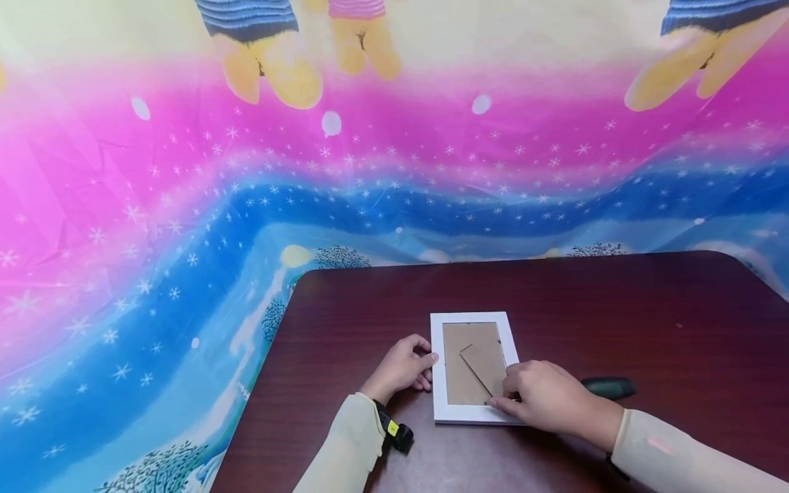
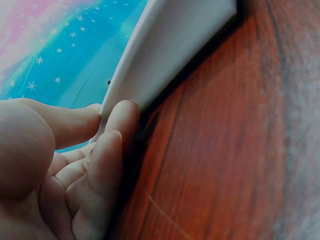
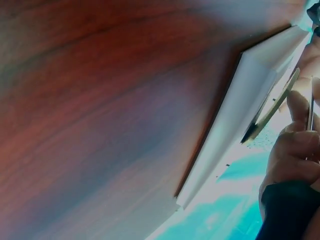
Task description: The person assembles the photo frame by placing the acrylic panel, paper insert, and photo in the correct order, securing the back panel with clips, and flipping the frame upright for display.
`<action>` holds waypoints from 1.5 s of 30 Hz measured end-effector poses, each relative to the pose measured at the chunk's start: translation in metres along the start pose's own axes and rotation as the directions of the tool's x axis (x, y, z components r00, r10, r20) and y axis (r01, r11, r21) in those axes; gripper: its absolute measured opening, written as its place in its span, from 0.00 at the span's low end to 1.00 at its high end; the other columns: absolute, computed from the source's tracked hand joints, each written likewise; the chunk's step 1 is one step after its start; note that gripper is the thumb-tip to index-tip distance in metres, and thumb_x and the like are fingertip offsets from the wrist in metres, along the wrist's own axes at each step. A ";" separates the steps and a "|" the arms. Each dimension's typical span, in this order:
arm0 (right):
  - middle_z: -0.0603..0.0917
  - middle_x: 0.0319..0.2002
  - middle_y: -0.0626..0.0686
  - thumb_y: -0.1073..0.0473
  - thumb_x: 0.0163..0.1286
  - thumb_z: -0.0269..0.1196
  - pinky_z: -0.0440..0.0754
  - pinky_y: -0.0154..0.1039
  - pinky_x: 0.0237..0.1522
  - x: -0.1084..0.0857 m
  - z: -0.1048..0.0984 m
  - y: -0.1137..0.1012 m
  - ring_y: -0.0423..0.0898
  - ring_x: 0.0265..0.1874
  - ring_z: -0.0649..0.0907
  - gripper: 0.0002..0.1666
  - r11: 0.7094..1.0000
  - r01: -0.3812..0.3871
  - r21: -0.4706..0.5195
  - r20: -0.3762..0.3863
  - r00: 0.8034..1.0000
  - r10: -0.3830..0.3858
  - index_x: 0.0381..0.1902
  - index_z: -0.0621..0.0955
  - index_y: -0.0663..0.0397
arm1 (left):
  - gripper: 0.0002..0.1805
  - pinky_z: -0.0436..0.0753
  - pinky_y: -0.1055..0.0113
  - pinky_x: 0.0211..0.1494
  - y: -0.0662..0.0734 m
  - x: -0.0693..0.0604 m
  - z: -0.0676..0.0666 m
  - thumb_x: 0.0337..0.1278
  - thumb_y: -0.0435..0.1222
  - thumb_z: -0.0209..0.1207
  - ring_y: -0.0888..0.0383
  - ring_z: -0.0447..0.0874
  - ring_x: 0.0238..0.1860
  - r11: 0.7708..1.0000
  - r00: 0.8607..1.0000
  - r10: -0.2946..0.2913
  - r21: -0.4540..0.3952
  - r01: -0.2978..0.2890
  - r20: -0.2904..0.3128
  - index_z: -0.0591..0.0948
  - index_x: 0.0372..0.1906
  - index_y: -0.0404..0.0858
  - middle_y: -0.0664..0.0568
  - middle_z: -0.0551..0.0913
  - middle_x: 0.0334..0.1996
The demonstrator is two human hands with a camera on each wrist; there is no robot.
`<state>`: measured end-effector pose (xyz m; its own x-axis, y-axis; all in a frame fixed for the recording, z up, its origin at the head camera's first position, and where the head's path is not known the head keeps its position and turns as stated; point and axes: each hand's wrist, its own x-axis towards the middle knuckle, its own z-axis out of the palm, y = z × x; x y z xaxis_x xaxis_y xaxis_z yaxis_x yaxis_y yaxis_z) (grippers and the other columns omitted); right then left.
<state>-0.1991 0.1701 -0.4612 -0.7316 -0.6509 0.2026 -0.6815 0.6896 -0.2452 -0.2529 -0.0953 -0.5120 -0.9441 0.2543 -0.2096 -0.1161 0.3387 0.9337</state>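
Note:
A white picture frame lies face down on the dark red-brown table, its brown backing board uppermost. A thin, bent dark line shows on the board. At the frame's left edge, my left hand holds on, thumb on the rim and curled fingers against the side wall. My right hand grips a screwdriver over the lower right corner; its dark green handle sticks out behind the hand. The right wrist view shows the metal shaft between the fingers; its tip is hidden.
The wooden table extends around the frame on all sides. Behind it hangs a bright cloth printed with snowflakes and cartoon legs. A black band with a small device sits on the left wrist.

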 end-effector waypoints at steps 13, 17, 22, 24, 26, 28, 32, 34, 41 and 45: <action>0.65 0.18 0.30 0.47 0.55 0.74 0.62 0.30 0.16 -0.001 0.005 -0.003 0.29 0.16 0.65 0.21 0.999 -0.029 -0.021 -0.098 0.995 0.027 0.19 0.70 0.32 | 0.11 0.81 0.63 0.19 -0.001 -0.001 0.000 0.67 0.36 0.59 0.55 0.81 0.14 1.000 1.000 0.013 -0.011 -0.013 0.010 0.74 0.46 0.34 0.45 0.80 0.18; 0.63 0.18 0.30 0.47 0.55 0.74 0.61 0.30 0.15 -0.002 0.008 -0.003 0.29 0.15 0.64 0.23 0.999 -0.029 -0.037 -0.094 0.995 0.025 0.18 0.68 0.32 | 0.11 0.81 0.63 0.19 -0.002 -0.001 0.000 0.67 0.36 0.59 0.55 0.81 0.15 1.000 1.000 0.009 -0.010 -0.009 0.010 0.74 0.46 0.34 0.45 0.80 0.18; 0.63 0.17 0.31 0.46 0.55 0.73 0.60 0.31 0.15 -0.003 0.011 -0.004 0.30 0.15 0.64 0.23 0.998 -0.058 -0.036 -0.057 0.997 0.055 0.18 0.67 0.33 | 0.11 0.81 0.63 0.19 -0.002 -0.001 0.000 0.67 0.36 0.59 0.55 0.81 0.15 1.000 1.000 0.005 -0.010 -0.005 0.011 0.74 0.46 0.34 0.45 0.81 0.18; 0.63 0.17 0.31 0.46 0.55 0.73 0.61 0.31 0.15 -0.003 0.011 -0.004 0.30 0.15 0.64 0.23 0.997 -0.068 -0.034 -0.046 0.997 0.067 0.18 0.67 0.33 | 0.11 0.81 0.63 0.19 -0.002 -0.002 0.000 0.67 0.36 0.59 0.55 0.81 0.15 1.000 1.000 0.005 -0.009 -0.005 0.011 0.73 0.46 0.34 0.45 0.81 0.18; 0.63 0.17 0.31 0.46 0.55 0.73 0.61 0.31 0.15 -0.003 0.012 -0.004 0.30 0.15 0.64 0.23 0.997 -0.076 -0.031 -0.038 0.996 0.075 0.18 0.67 0.34 | 0.11 0.81 0.63 0.19 -0.002 -0.002 0.000 0.67 0.36 0.59 0.55 0.81 0.15 1.000 1.000 0.006 -0.010 -0.006 0.011 0.73 0.46 0.34 0.45 0.81 0.18; 0.63 0.17 0.32 0.46 0.55 0.73 0.61 0.31 0.15 -0.003 0.012 -0.004 0.31 0.15 0.64 0.24 0.996 -0.081 -0.028 -0.036 0.996 0.080 0.18 0.67 0.34 | 0.11 0.81 0.63 0.19 -0.002 -0.002 0.001 0.67 0.36 0.59 0.55 0.81 0.15 1.000 1.000 0.006 -0.008 -0.006 0.011 0.73 0.46 0.34 0.45 0.81 0.18; 0.62 0.16 0.32 0.46 0.56 0.72 0.60 0.31 0.15 -0.003 0.014 -0.004 0.31 0.15 0.64 0.25 0.996 -0.088 -0.025 -0.039 0.995 0.087 0.17 0.66 0.35 | 0.11 0.81 0.63 0.19 -0.001 -0.003 0.001 0.67 0.37 0.59 0.55 0.81 0.15 1.000 1.000 -0.001 0.000 0.001 0.007 0.74 0.46 0.35 0.45 0.81 0.18; 0.62 0.16 0.32 0.46 0.56 0.72 0.60 0.31 0.15 -0.003 0.014 -0.004 0.31 0.15 0.64 0.25 0.995 -0.093 -0.025 -0.035 0.995 0.092 0.17 0.65 0.35 | 0.11 0.81 0.63 0.19 0.000 -0.003 0.001 0.67 0.37 0.59 0.55 0.81 0.15 1.000 1.000 -0.002 0.003 0.002 0.007 0.74 0.46 0.35 0.45 0.81 0.18; 0.62 0.15 0.34 0.46 0.59 0.71 0.61 0.31 0.15 -0.001 0.015 -0.003 0.32 0.14 0.64 0.24 0.994 -0.107 -0.011 0.005 0.994 0.107 0.17 0.66 0.36 | 0.11 0.81 0.63 0.19 0.001 -0.002 0.000 0.67 0.37 0.59 0.55 0.81 0.15 1.000 1.000 0.000 -0.004 0.000 0.016 0.73 0.46 0.34 0.45 0.81 0.18; 0.62 0.15 0.35 0.46 0.60 0.70 0.62 0.31 0.15 0.001 0.016 -0.002 0.32 0.15 0.63 0.24 0.995 -0.099 -0.007 0.017 0.995 0.099 0.17 0.66 0.37 | 0.11 0.82 0.63 0.19 0.001 -0.001 -0.001 0.67 0.37 0.59 0.55 0.81 0.15 1.000 1.000 0.002 -0.011 -0.002 0.019 0.73 0.47 0.34 0.45 0.81 0.18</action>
<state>-0.1979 0.1630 -0.4757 -0.7953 -0.5843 0.1616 -0.6056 0.7528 -0.2579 -0.2525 -0.0961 -0.5106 -0.9383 0.2722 -0.2133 -0.1179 0.3279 0.9373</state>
